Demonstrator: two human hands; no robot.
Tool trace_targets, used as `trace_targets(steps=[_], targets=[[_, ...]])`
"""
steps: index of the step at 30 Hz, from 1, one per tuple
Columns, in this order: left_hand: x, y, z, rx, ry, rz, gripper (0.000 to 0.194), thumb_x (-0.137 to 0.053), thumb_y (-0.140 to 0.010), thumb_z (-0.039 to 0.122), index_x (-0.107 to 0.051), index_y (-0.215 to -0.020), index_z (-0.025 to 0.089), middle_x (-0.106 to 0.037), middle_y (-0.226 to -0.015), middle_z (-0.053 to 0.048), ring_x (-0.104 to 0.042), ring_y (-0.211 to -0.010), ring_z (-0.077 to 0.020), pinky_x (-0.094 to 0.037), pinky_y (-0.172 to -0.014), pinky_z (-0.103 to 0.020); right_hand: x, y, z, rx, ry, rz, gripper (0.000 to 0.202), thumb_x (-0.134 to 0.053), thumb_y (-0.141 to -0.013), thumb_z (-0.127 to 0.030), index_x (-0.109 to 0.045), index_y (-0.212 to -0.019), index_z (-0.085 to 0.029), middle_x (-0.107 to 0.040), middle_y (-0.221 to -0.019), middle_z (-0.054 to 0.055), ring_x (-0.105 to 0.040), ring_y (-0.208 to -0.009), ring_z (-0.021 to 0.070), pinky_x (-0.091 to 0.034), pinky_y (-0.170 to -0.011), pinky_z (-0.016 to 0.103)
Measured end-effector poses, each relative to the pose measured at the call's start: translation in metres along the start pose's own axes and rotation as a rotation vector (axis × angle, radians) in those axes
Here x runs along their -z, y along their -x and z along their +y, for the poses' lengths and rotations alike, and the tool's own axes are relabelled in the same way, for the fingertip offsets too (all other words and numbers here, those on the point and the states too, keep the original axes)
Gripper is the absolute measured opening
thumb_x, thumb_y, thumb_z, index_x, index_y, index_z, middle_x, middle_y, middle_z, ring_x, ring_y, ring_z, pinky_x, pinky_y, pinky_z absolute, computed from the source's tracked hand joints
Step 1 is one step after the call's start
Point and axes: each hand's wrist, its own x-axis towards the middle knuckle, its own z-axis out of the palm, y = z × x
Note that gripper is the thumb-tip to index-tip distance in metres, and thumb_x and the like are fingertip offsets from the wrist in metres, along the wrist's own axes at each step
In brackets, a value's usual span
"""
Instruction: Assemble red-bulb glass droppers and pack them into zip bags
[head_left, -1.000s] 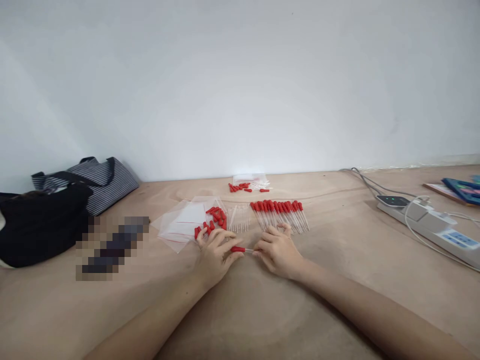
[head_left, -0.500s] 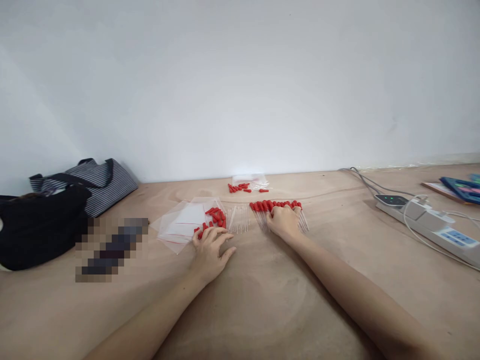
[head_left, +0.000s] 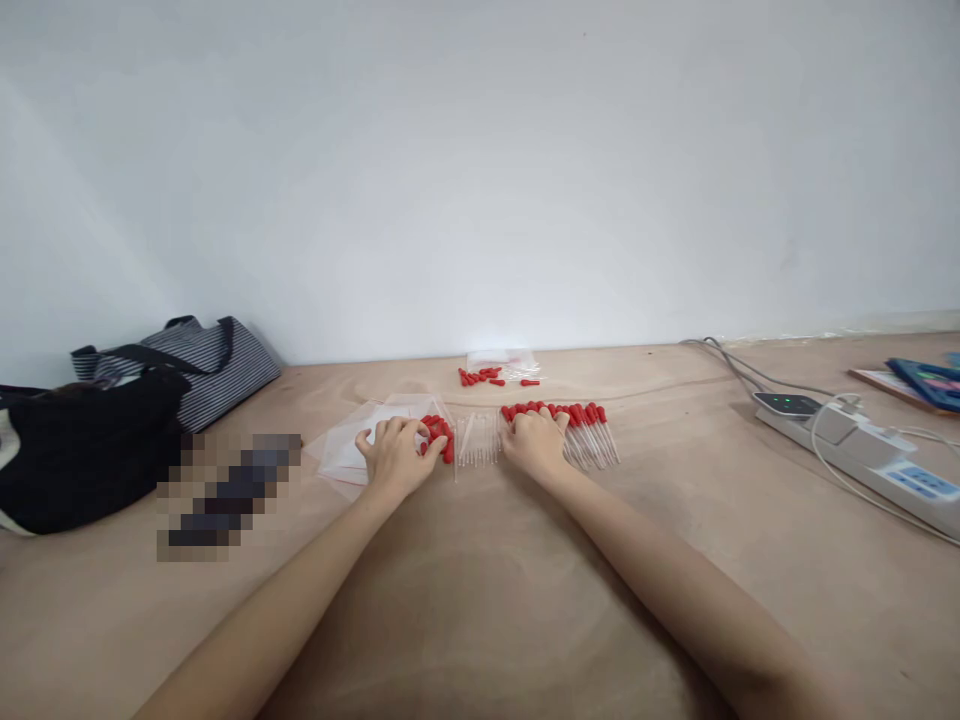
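left hand [head_left: 394, 456] part-hides red bulbs [head_left: 448, 447], right hand [head_left: 535, 441] dropper stems [head_left: 589, 445]; can't tell either grip

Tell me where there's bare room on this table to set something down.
The pale wooden table is bare between left forearm and right forearm, and right of the latter, toward the long white plastic power strip. It's crowded beyond: loose red bulbs by the left hand, thin clear tubes midway, red-topped clear tubes under and beside the right hand.
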Motion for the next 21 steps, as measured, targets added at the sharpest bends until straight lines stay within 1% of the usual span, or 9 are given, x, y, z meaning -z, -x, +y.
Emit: trace_targets(steps=[3,6,11,15,17,18,19,20,21], targets=[[-0.007,-0.015,0.002,0.024,-0.103,-0.038,0.041,-0.049,-0.070,0.056,-0.063,-0.059,0.019,-0.060,-0.085,-0.011,-0.048,-0.090,-0.0303,-0.021,-0.085,-0.052,-0.004,-0.011,-0.011,-0.080,0.008,-0.069,0.030,-0.040,-0.079,-0.030,-0.064,-0.086,-0.013,-0.062,-0.094,0.016,-0.047,-0.097,0.0281,-0.019,-0.080,0.043],[-0.013,-0.024,0.003,0.059,-0.163,-0.106,0.046,-0.047,-0.068,0.058,-0.063,-0.052,0.018,-0.059,-0.081,-0.014,-0.047,-0.091,-0.0332,-0.021,-0.084,-0.053,-0.007,-0.020,-0.016,-0.118,0.004,-0.121,0.028,-0.043,-0.077,-0.030,-0.064,-0.085,-0.013,-0.063,-0.093,0.016,-0.048,-0.096,0.0290,-0.019,-0.080,0.043],[-0.015,-0.030,0.003,0.087,-0.188,-0.137,0.034,-0.049,-0.067,0.046,-0.064,-0.053,0.018,-0.060,-0.078,-0.013,-0.049,-0.089,-0.0329,-0.024,-0.083,-0.052,-0.009,-0.024,-0.019,-0.137,-0.008,-0.163,0.024,-0.045,-0.074,-0.024,-0.064,-0.085,-0.014,-0.064,-0.090,0.015,-0.051,-0.094,0.0279,-0.020,-0.080,0.043],[-0.005,-0.024,0.005,0.078,-0.183,-0.110,0.029,-0.050,-0.067,0.039,-0.063,-0.051,0.018,-0.060,-0.079,-0.012,-0.049,-0.089,-0.0317,-0.024,-0.083,-0.052,-0.010,-0.024,-0.019,-0.143,-0.015,-0.166,0.025,-0.045,-0.074,-0.025,-0.064,-0.086,-0.014,-0.064,-0.090,0.015,-0.052,-0.093,0.0282,-0.020,-0.081,0.043],[0.003,-0.014,0.008,0.005,-0.128,-0.036,0.026,-0.050,-0.068,0.037,-0.061,-0.054,0.019,-0.060,-0.081,-0.009,-0.049,-0.089,-0.0292,-0.022,-0.085,-0.051,-0.010,-0.024,-0.019,-0.142,-0.019,-0.160,0.026,-0.045,-0.075,-0.026,-0.064,-0.087,-0.014,-0.064,-0.090,0.015,-0.052,-0.093,0.0282,-0.020,-0.080,0.043],[0.008,-0.008,0.009,-0.062,-0.075,0.018,0.023,-0.051,-0.068,0.036,-0.061,-0.056,0.019,-0.059,-0.082,-0.008,-0.049,-0.089,-0.0274,-0.022,-0.086,-0.051,-0.009,-0.024,-0.020,-0.139,-0.021,-0.156,0.026,-0.045,-0.074,-0.025,-0.064,-0.087,-0.013,-0.064,-0.090,0.015,-0.052,-0.093,0.0281,-0.020,-0.080,0.042],[0.012,0.000,0.011,-0.141,-0.012,0.039,0.021,-0.052,-0.069,0.035,-0.059,-0.057,0.019,-0.059,-0.081,-0.006,-0.050,-0.087,-0.0249,-0.023,-0.086,-0.048,-0.008,-0.023,-0.020,-0.134,-0.023,-0.151,0.025,-0.045,-0.074,-0.025,-0.064,-0.087,-0.013,-0.064,-0.090,0.015,-0.051,-0.093,0.0280,-0.021,-0.080,0.042],[0.017,0.008,0.013,-0.226,0.060,0.030,0.019,-0.053,-0.068,0.033,-0.058,-0.057,0.019,-0.059,-0.080,-0.005,-0.051,-0.085,-0.0225,-0.024,-0.086,-0.046,-0.007,-0.023,-0.020,-0.126,-0.025,-0.145,0.025,-0.045,-0.074,-0.025,-0.064,-0.086,-0.013,-0.064,-0.090,0.016,-0.051,-0.093,0.0278,-0.021,-0.080,0.042],[0.021,0.016,0.014,-0.317,0.127,-0.009,0.017,-0.053,-0.068,0.031,-0.057,-0.058,0.019,-0.058,-0.078,-0.004,-0.052,-0.083,-0.0209,-0.025,-0.085,-0.044,-0.005,-0.022,-0.019,-0.117,-0.027,-0.138,0.026,-0.045,-0.075,-0.025,-0.064,-0.086,-0.013,-0.064,-0.090,0.016,-0.050,-0.093,0.0276,-0.021,-0.080,0.041]])
